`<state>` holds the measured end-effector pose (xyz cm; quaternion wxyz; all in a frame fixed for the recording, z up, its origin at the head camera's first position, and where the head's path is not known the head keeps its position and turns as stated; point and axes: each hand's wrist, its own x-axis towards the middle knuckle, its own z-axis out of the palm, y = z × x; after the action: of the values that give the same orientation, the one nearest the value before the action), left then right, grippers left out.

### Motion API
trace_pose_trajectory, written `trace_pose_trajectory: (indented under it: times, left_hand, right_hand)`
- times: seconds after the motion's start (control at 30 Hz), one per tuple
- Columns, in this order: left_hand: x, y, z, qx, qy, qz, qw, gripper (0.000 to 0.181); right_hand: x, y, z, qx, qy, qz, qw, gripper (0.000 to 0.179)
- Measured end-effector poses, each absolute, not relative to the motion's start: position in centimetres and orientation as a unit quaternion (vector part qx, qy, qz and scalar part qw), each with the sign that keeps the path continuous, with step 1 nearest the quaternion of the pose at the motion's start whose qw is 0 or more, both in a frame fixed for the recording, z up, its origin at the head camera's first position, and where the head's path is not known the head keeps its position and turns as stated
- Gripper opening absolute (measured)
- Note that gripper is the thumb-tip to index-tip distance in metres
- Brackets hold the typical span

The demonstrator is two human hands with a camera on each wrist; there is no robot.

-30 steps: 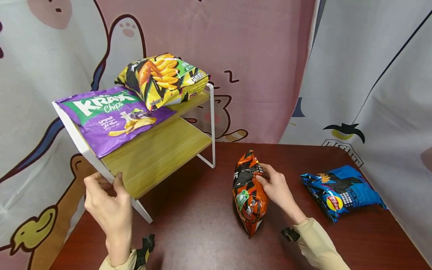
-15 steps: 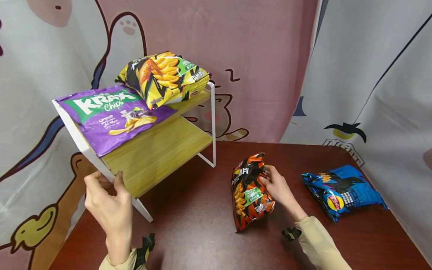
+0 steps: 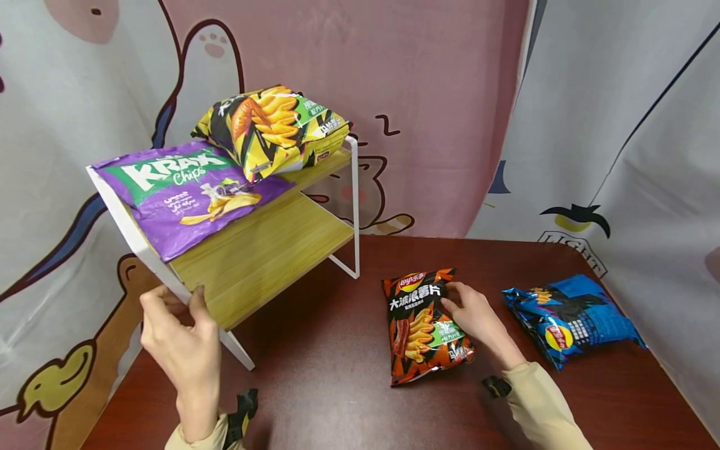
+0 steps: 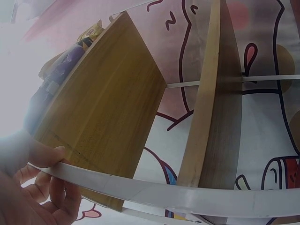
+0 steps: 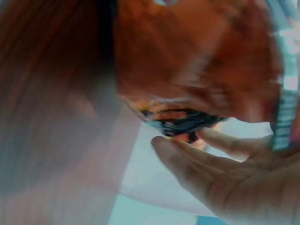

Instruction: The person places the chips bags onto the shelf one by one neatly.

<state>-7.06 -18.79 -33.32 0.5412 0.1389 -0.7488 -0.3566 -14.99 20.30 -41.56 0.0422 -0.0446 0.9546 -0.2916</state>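
Observation:
My left hand (image 3: 182, 340) grips the white metal side frame (image 4: 140, 191) of a two-tier wooden shelf (image 3: 264, 250), thumb on one side and fingers curled round the other. On the upper board lie a purple KRAX chip bag (image 3: 169, 219) and a yellow-and-black chip bag (image 3: 275, 131), the yellow one partly over the purple. My right hand (image 3: 478, 315) holds the right edge of an orange-and-black Lay's chip bag (image 3: 419, 331), its printed front facing up. In the blurred right wrist view my fingertips (image 5: 161, 145) are at the black part of the bag.
A blue chip bag (image 3: 574, 319) lies on the dark red-brown table (image 3: 326, 387) to the right of my right hand. Printed curtains (image 3: 427, 125) hang behind the table and along both sides. The shelf's lower board (image 3: 326, 228) sits beneath the loaded one.
The orange chip bag has turned from edge-on to front up, its top tipping to the left. My right hand has shifted slightly right and down. The left hand stays on the frame.

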Motion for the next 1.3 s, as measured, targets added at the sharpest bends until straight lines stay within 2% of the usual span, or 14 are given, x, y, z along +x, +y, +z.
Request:
trace_pose_trajectory:
  times: [0.27, 0.5, 0.6, 0.87, 1.0, 1.2, 1.3]
  left_hand:
    - [-7.1, -18.8, -33.3, 0.141, -0.749, -0.356, 0.541, 0.024]
    - [-7.0, -18.7, -33.4, 0.142, -0.75, -0.356, 0.539, 0.024]
    - [-7.1, -18.7, -33.4, 0.141, -0.751, -0.357, 0.538, 0.024]
    - [-7.1, -18.7, -33.4, 0.14, -0.748, -0.357, 0.542, 0.024]
    - [-7.1, -18.7, -33.4, 0.141, -0.748, -0.358, 0.54, 0.023]
    - [-7.1, -18.7, -33.4, 0.144, -0.748, -0.357, 0.541, 0.023]
    - [-7.1, -18.7, -33.4, 0.144, -0.748, -0.356, 0.541, 0.023]
  right_hand:
    - [-13.6, 19.7, -40.3, -0.036, 0.97, -0.239, 0.003, 0.047]
    - [-11.0, 17.5, -40.0, -0.043, 0.986, -0.104, -0.126, 0.048]
    - [-9.9, 16.5, -40.0, -0.011, 0.988, -0.059, -0.145, 0.052]
    - [-9.0, 15.4, -40.1, 0.017, 0.999, -0.032, -0.02, 0.067]
    - [-9.3, 15.2, -40.7, 0.015, 0.999, -0.043, 0.002, 0.078]
    - [-10.2, 15.2, -42.0, 0.0, 0.997, -0.042, 0.061, 0.107]
    - [-10.5, 15.2, -42.8, -0.001, 0.997, -0.044, 0.065, 0.108]
